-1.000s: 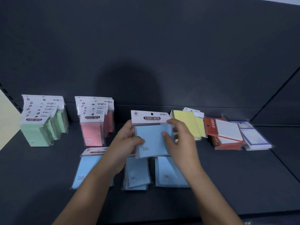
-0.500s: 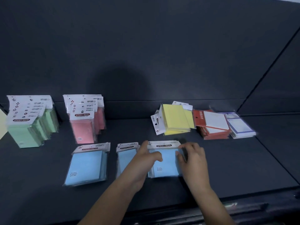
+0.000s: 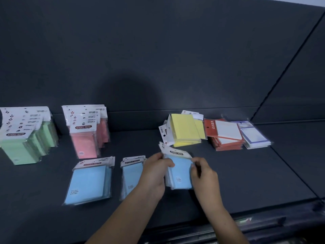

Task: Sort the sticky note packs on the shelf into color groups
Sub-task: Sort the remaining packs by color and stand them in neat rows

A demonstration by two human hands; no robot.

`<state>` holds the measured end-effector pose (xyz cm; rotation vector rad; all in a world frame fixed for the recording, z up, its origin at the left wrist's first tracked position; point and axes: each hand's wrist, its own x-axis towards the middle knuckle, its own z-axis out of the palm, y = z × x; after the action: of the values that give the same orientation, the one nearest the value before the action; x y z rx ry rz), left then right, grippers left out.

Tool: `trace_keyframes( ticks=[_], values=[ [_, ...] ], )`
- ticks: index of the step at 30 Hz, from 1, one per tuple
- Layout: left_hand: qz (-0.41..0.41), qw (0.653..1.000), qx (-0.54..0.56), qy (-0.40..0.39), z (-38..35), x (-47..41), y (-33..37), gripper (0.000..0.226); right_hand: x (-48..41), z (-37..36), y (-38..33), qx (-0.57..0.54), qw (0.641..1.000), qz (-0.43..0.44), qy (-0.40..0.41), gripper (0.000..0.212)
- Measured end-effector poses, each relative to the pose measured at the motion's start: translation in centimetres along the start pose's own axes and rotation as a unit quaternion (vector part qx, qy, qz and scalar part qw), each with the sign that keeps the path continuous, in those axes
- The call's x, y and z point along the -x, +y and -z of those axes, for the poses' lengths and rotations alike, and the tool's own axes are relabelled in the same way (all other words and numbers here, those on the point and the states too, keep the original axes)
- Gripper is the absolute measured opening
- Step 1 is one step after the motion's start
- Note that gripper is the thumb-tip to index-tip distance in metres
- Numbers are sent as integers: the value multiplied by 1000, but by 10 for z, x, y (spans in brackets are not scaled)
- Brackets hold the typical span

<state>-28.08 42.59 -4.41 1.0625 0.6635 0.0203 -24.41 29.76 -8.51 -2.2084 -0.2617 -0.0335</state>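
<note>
Shelf lip [image 3: 263, 224]: dark front edge at lower right of frame, the nearest thing in view.
Forearms: both enter from bottom centre and angle up toward mid-frame, wrists close together.
Left hand [image 3: 154, 175]: grasping. The thumb lies over the left edge of the held blue stack and the fingers curl underneath.
Right hand [image 3: 204, 175]: grasping. The fingertips pinch the right edge of the same stack, palm turned inward.
Held blue stack [image 3: 179, 173]: centre of frame, several packs pressed together with header cards tilted up and away. Cannot tell whether the lower end touches the shelf. The two-sided hold looks meant to square the slippery sleeves into one block.
Middle blue pile [image 3: 131, 175]: just left of the left hand and partly hidden by it, lying flat with headers toward the back.
Left blue pile [image 3: 89, 182]: further left, also flat. It probably forms the front-row blue group with its neighbour.
Shelf [image 3: 246, 173]: dark surface carrying everything.
Pink packs [image 3: 84, 138]: upright row behind the blue piles, left of centre.
Green packs [image 3: 22, 138]: upright row at far left, cut by the frame edge.
Yellow packs [image 3: 184, 129]: behind the hands, a loose leaning heap not yet squared.
Red packs [image 3: 226, 136]: flat stack just right of the yellow.
White packs [image 3: 255, 136]: blue-bordered, touching the red stack's right side.
Back panel [image 3: 158, 50]: dark wall with a shadow at centre.
</note>
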Motion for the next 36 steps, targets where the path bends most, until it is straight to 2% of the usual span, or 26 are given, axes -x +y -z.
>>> trace_keyframes(
  ticks=[3, 6, 7, 9, 11, 13, 15, 18, 22, 25, 29, 32, 36],
  values=[
    [-4, 998, -55, 8, 0, 2, -7, 36, 0, -1, 0, -44, 999, -12, -11, 24],
    [-65, 994, -80, -26, 9, 3, -11, 44, -4, 2, -1, -132, 989, -56, -31, 36],
    [-92, 991, -83, -49, 13, 4, -12, 47, -6, 5, -3, -207, 974, -73, -55, 34],
    [-152, 980, -96, -90, 18, 5, -13, 50, -10, 13, -6, -365, 922, -91, -97, 35],
    [-207, 965, -131, -91, 20, 5, -15, 50, -14, 19, -6, -425, 898, -66, -91, 46],
    [-248, 950, -186, -46, 20, 2, -20, 48, -16, 21, -5, -414, 907, -28, -74, 57],
    [-261, 938, -228, -16, 21, -1, -26, 48, -15, 19, -3, -386, 919, -6, -76, 54],
    [-277, 930, -242, -14, 20, -2, -31, 52, -11, 14, 3, -350, 933, 7, -79, 45],
    [-321, 907, -272, 6, 19, -3, -29, 54, -11, 12, 2, -297, 951, 57, -59, 49],
    [-354, 892, -282, 8, 23, -4, -19, 53, -16, 14, -4, -271, 958, 83, -38, 49],
    [-388, 891, -233, 11, 37, -9, 13, 48, -34, 7, -36, -256, 957, 131, -27, 49],
    [-404, 884, -229, 54, 57, -25, 45, 45, -58, -18, -67, -239, 960, 140, -31, 44],
    [-388, 855, -317, 132, 79, -56, 68, 45, -86, -65, -97, -212, 969, 117, -39, 41]
  ],
)
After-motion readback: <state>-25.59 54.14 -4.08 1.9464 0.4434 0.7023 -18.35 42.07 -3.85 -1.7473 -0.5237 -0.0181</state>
